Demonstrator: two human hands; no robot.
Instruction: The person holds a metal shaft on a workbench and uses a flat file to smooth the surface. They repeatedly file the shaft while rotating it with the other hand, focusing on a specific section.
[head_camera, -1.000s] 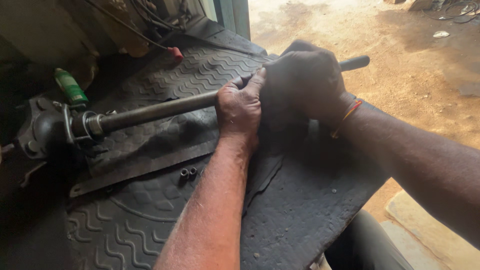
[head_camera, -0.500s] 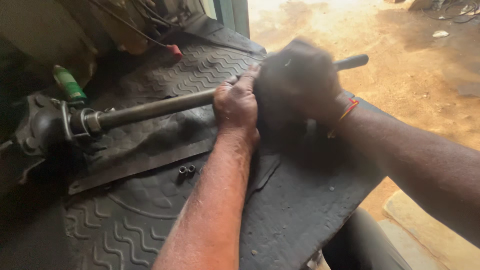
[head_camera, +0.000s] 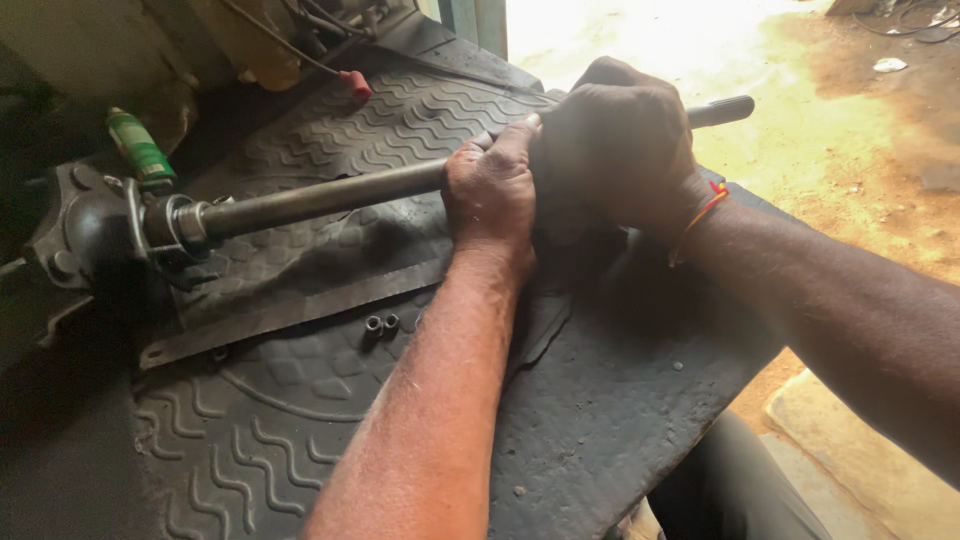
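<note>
- Where the two hands meet, both are closed around the shaft (head_camera: 330, 195), a long dark metal rod lying slantwise across the mat (head_camera: 330, 420).
- Left hand (head_camera: 492, 190): wrapped round the shaft from below, thumb lying along its top; grip closed on it.
- Right hand (head_camera: 622, 140): just beside the left and touching it, fist closed over the shaft; a red-orange thread (head_camera: 700, 215) circles the wrist.
- Shaft tip (head_camera: 722, 110): sticks out past the right hand, over the sunlit ground (head_camera: 800, 130).
- Shaft's far end: enters a dark metal joint (head_camera: 95, 230) at the left edge.
- Two small nuts (head_camera: 381, 323): on the ribbed black mat, just under the left forearm.
- Flat metal strip (head_camera: 300, 310): lies on the mat below the shaft.
- Green bottle (head_camera: 140, 150): stands behind the joint.
- Red cap (head_camera: 355, 85): on a wire, at the mat's far edge.
</note>
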